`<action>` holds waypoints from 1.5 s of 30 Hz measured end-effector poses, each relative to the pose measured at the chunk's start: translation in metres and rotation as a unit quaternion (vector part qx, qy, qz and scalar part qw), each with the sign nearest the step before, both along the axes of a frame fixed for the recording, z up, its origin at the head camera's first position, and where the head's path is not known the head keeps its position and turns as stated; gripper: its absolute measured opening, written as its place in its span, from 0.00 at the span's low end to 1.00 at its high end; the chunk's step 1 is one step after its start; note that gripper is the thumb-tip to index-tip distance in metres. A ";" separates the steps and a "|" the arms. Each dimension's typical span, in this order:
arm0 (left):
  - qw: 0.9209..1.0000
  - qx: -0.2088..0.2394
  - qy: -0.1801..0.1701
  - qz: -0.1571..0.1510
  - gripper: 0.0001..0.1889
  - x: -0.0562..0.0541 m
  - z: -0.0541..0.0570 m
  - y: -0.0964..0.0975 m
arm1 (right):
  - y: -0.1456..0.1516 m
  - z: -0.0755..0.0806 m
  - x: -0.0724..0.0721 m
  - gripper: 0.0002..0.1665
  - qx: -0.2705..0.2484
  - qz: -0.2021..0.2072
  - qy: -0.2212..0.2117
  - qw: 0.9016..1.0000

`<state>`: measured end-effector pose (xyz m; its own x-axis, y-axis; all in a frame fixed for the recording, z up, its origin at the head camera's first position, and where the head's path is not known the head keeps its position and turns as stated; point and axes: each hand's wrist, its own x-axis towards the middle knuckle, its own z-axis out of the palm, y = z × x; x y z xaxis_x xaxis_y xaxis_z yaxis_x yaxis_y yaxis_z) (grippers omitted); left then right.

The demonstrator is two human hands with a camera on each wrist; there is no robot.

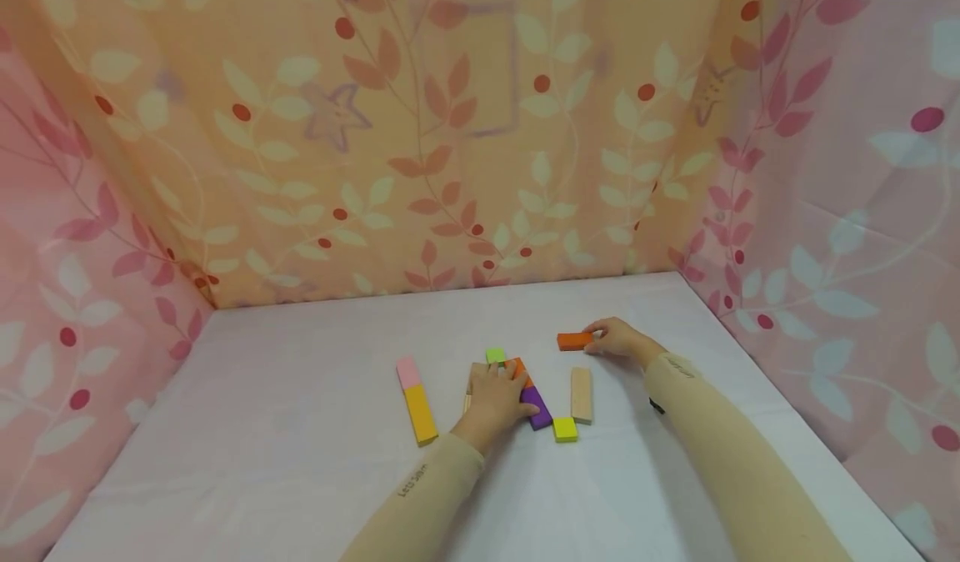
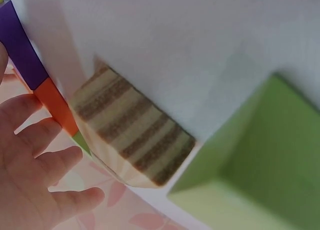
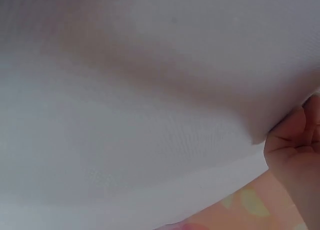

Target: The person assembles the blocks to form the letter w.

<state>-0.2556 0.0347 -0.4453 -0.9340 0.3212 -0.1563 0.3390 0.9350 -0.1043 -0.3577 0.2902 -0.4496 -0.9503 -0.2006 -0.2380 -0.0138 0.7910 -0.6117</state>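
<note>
My left hand [image 1: 495, 399] rests by a slanted row made of an orange block [image 1: 519, 368] and a purple block [image 1: 536, 409]. Its fingertips touch the orange block and its thumb lies at the purple one; the left wrist view shows the fingers extended and spread. A small light-green block [image 1: 495, 354] sits at the row's far end. Farther right, my right hand [image 1: 617, 338] pinches the right end of another orange block [image 1: 573, 342]. In the right wrist view, that hand's fingers [image 3: 290, 132] are curled and the block is hidden.
A pink block [image 1: 407, 373] and a yellow-orange block [image 1: 421, 416] form a line at left. A yellow block [image 1: 566, 429] and a plain wooden block [image 1: 581, 395] lie right. Near the left wrist are a brown-striped block [image 2: 135, 125] and a larger-looking green block [image 2: 250, 160].
</note>
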 end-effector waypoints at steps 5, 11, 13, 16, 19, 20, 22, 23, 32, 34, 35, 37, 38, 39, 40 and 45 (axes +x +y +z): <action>1.000 0.004 -0.001 0.000 0.37 0.003 0.001 0.000 | 0.004 0.007 0.005 0.24 -0.075 -0.019 -0.038 0.996; 1.000 0.022 -0.003 0.003 0.37 0.002 -0.001 -0.001 | 0.007 0.010 0.006 0.29 -0.229 -0.061 -0.078 0.968; 1.000 0.030 -0.005 0.003 0.37 0.002 0.000 -0.001 | 0.008 0.010 0.005 0.30 -0.247 -0.069 -0.085 0.963; 0.999 0.043 -0.008 0.002 0.37 0.001 0.000 -0.001 | 0.008 0.011 0.004 0.28 -0.238 -0.074 -0.093 0.964; 0.999 0.050 -0.009 0.003 0.37 0.000 -0.001 -0.002 | 0.005 0.010 0.002 0.25 -0.213 -0.068 -0.098 0.970; 0.999 0.050 -0.010 0.003 0.37 0.000 -0.002 -0.002 | 0.004 0.010 0.002 0.24 -0.204 -0.062 -0.098 0.972; 0.999 0.048 -0.010 0.003 0.37 0.000 -0.002 -0.001 | 0.002 0.008 0.002 0.23 -0.184 -0.050 -0.093 0.977; 0.999 0.049 -0.012 0.003 0.37 0.000 -0.001 -0.001 | 0.001 0.007 0.002 0.23 -0.176 -0.047 -0.090 0.979; 0.998 0.059 -0.024 0.001 0.37 0.001 0.000 -0.001 | -0.010 0.002 0.005 0.20 -0.131 -0.060 -0.040 0.989; 0.998 0.058 -0.024 0.002 0.37 0.000 0.000 0.000 | -0.011 0.002 0.006 0.19 -0.129 -0.056 -0.036 0.989; 0.998 0.057 -0.024 0.002 0.37 0.000 0.000 0.000 | -0.011 0.002 0.007 0.19 -0.128 -0.051 -0.034 0.990; 0.998 0.057 -0.024 0.001 0.37 0.000 0.000 0.000 | -0.012 0.002 0.007 0.19 -0.126 -0.046 -0.033 0.990; 0.998 0.059 -0.026 0.001 0.37 -0.001 0.000 0.000 | -0.012 0.002 0.008 0.19 -0.125 -0.046 -0.033 0.990; 0.998 0.062 -0.026 0.000 0.37 -0.001 -0.001 0.000 | -0.012 0.003 0.008 0.19 -0.124 -0.044 -0.034 0.991; 0.998 0.062 -0.026 -0.001 0.37 -0.002 -0.001 0.000 | -0.012 0.002 0.008 0.19 -0.122 -0.044 -0.036 0.991; 0.997 0.072 -0.033 -0.005 0.36 -0.005 -0.001 0.000 | -0.014 0.000 0.008 0.19 -0.113 -0.042 -0.038 0.992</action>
